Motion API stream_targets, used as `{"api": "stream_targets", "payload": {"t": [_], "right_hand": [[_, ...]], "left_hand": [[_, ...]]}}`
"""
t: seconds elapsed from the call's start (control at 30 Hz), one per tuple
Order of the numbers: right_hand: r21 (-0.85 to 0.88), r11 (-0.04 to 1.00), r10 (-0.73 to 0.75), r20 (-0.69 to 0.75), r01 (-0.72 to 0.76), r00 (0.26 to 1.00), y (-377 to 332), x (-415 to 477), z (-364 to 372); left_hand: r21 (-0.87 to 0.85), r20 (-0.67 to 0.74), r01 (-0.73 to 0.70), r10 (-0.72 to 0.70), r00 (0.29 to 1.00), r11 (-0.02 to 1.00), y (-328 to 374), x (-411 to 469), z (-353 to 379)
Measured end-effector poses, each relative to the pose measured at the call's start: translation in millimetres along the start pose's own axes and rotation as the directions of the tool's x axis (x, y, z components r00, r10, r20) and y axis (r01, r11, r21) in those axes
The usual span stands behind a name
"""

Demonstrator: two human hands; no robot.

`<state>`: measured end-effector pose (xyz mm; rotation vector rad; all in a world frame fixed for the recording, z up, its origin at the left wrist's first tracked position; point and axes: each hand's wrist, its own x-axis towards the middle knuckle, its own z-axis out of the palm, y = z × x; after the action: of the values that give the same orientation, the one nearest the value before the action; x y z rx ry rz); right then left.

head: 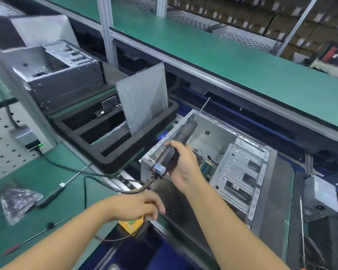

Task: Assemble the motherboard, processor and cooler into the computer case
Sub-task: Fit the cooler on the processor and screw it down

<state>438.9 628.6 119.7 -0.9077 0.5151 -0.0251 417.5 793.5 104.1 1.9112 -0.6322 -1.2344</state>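
Black electric screwdriver [174, 151] is gripped by the fingers of the right hand [185, 164], its bit angled up over the open computer case [240, 172], whose green motherboard [207, 166] lies just beside those fingers. Left hand [137, 204] curls its fingers down over a yellow box [131, 225]; whether they pinch anything cannot be told.

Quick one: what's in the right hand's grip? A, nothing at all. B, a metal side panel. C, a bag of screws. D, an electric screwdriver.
D: the right hand's grip wraps the black body of the electric screwdriver, its bit pointing away over the open computer case.
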Motion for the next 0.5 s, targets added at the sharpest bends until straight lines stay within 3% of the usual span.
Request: {"api": "stream_targets", "payload": {"t": [0.07,0.13,0.2,0.27,0.3,0.37,0.4,0.43,0.5], "right_hand": [[-0.026,1.000,0.009,0.041,-0.008,0.999,13,5,25],[-0.059,0.998,0.028,0.071,-0.024,0.997,33,10,50],[-0.140,0.988,0.075,0.109,-0.059,0.991,57,13,71],[-0.238,0.969,0.105,0.129,-0.072,0.986,82,15,89],[-0.286,0.955,0.116,0.134,-0.074,0.984,95,17,97],[-0.407,0.911,0.147,0.160,-0.070,0.976,121,19,111],[-0.488,0.871,0.162,0.183,-0.053,0.970,134,21,115],[-0.581,0.813,0.174,0.215,-0.017,0.961,147,23,119],[-0.738,0.667,0.198,0.303,0.098,0.932,169,25,125]], "left_hand": [[0.134,0.315,0.041,-0.081,0.946,0.990,-21,-35,-29],[0.033,0.378,0.039,-0.048,0.925,0.999,-35,-68,-60],[-0.179,0.212,-0.001,0.039,0.977,0.984,-48,-93,-93],[-0.333,-0.159,-0.105,0.054,0.986,0.937,-62,-107,-115],[-0.374,-0.373,-0.167,0.017,0.928,0.912,-71,-109,-124],[-0.408,-0.682,-0.265,-0.098,0.725,0.874,-90,-103,-134],[-0.422,-0.733,-0.277,-0.145,0.664,0.863,-100,-99,-136],[-0.455,-0.733,-0.278,-0.178,0.656,0.846,-112,-94,-136],[-0.554,-0.675,-0.302,-0.207,0.708,0.775,-137,-86,-129]]}}
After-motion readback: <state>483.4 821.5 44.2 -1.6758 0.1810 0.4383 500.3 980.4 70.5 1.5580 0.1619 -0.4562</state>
